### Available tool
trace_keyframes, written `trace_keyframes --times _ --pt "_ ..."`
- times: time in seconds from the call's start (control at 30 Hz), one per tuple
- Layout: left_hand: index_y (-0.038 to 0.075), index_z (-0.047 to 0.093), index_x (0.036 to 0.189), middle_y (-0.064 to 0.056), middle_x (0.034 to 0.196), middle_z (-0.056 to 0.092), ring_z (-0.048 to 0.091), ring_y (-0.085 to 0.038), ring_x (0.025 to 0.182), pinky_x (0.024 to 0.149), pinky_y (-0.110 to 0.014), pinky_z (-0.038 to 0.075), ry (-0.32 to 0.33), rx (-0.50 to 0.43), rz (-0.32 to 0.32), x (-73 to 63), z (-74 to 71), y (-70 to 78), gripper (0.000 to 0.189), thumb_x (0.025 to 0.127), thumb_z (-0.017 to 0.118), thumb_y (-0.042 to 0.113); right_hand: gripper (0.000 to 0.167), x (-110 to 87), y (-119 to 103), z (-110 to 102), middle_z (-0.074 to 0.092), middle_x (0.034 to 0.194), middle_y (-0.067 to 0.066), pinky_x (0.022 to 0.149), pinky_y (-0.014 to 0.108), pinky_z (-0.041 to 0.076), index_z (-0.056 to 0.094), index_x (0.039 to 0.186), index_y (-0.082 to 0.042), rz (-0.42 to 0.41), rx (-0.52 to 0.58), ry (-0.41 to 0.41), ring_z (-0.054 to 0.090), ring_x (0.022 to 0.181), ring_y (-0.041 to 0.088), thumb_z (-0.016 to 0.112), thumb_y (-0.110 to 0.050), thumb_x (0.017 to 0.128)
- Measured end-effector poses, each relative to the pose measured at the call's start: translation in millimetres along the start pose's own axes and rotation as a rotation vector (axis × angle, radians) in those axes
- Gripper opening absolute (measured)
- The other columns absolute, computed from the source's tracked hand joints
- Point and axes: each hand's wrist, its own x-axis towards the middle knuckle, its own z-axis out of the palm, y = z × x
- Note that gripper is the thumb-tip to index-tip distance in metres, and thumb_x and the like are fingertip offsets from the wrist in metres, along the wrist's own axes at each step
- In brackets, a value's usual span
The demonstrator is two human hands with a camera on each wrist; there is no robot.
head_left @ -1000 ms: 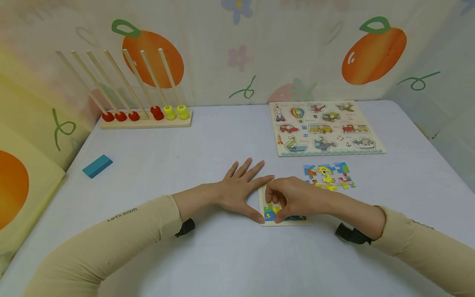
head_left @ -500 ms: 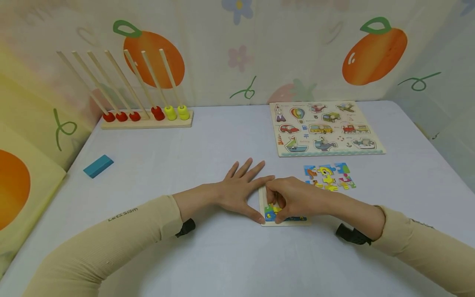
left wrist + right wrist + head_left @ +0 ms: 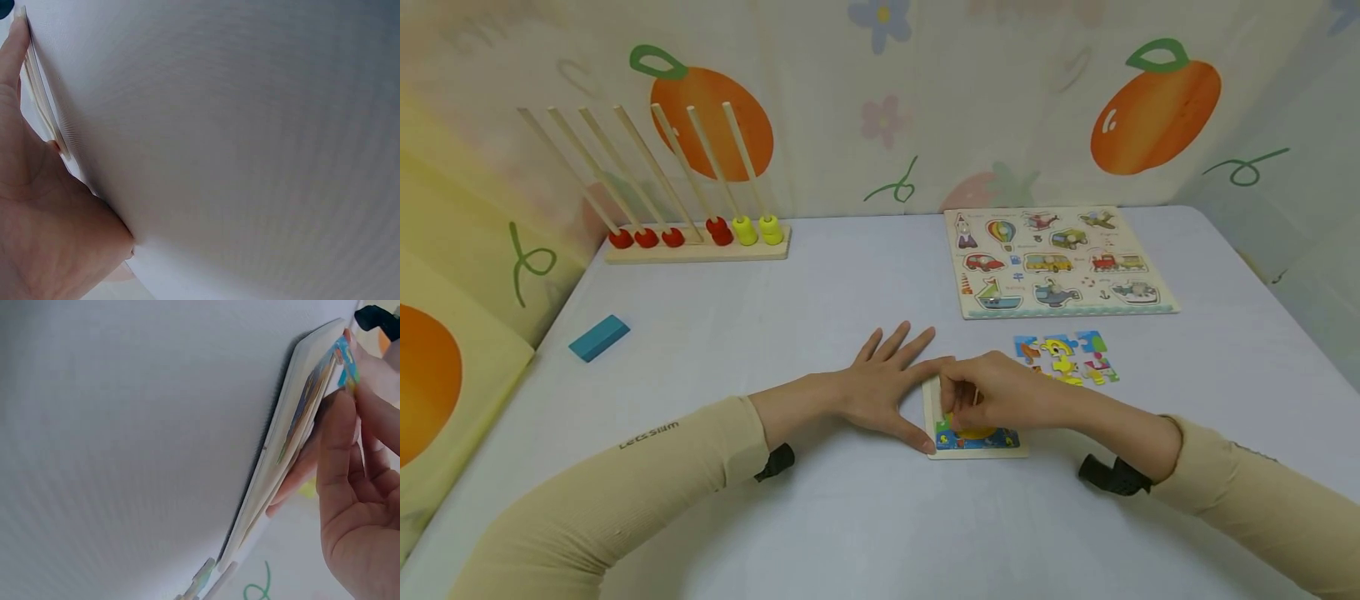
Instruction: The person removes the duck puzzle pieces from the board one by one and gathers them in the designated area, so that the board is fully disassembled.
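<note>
My left hand lies spread on the table, thumb and index finger against the left side of a small wooden puzzle board. Over that board, my right hand pinches a colourful jigsaw piece between thumb and fingers; the piece is tilted up at one end of the board in the right wrist view. Blue, green and yellow picture parts show along the board's near side, while the hand hides much of the rest. Several loose jigsaw pieces lie just beyond the right hand.
A wooden peg board with vehicle pictures lies at the back right. At the back left stands a bead counting rack with tall rods. A blue block rests on the left of the white-covered table.
My right hand's thumb has lifted and moved slightly away, exposing more of the picture at the board's near side. The left hand stays in place.
</note>
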Motion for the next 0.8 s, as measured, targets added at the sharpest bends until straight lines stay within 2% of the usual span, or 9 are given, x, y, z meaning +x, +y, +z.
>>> trace_keyframes --times 0.17,0.37,0.6,0.8 --pt "0.04 0.01 0.158 0.003 0.168 -0.018 -0.023 -0.03 0.154 0.123 -0.059 -0.011 -0.004 -0.006 -0.001 -0.3 -0.8 0.8 0.105 0.076 0.065 0.074 0.006 -1.2 3 -4 0.064 0.083 -0.005 0.072 0.022 0.054 0.065 0.093 -0.016 0.009 0.05 -0.009 0.059 0.076 0.007 0.068 -0.011 0.091" --pt "0.043 0.005 0.158 0.005 0.167 -0.02 -0.025 -0.028 0.154 0.123 -0.059 -0.012 -0.014 0.007 -0.011 2.2 -0.5 1.0 0.106 0.076 0.064 0.076 0.009 -6.2 4 -18 0.065 0.084 -0.003 0.075 0.024 0.055 0.066 0.099 -0.016 0.031 0.104 0.011 0.062 0.079 0.01 0.066 -0.011 0.091" --pt "0.042 0.006 0.158 0.005 0.168 -0.018 -0.022 -0.029 0.155 0.123 -0.06 -0.01 -0.016 0.025 -0.015 1.7 -1.5 1.5 0.108 0.074 0.065 0.077 0.007 -12.8 7 -35 0.068 0.087 0.002 0.075 0.022 0.054 0.068 0.1 -0.013 0.103 0.149 0.042 0.064 0.08 0.014 0.067 -0.015 0.093" --pt "0.042 0.005 0.158 0.005 0.168 -0.019 -0.023 -0.029 0.155 0.123 -0.059 -0.01 -0.021 0.033 -0.018 1.2 -1.8 2.0 0.109 0.074 0.064 0.078 0.007 -18.1 13 -42 0.07 0.089 0.005 0.073 0.024 0.057 0.068 0.099 -0.011 0.156 0.151 0.06 0.068 0.08 0.016 0.068 -0.015 0.093"
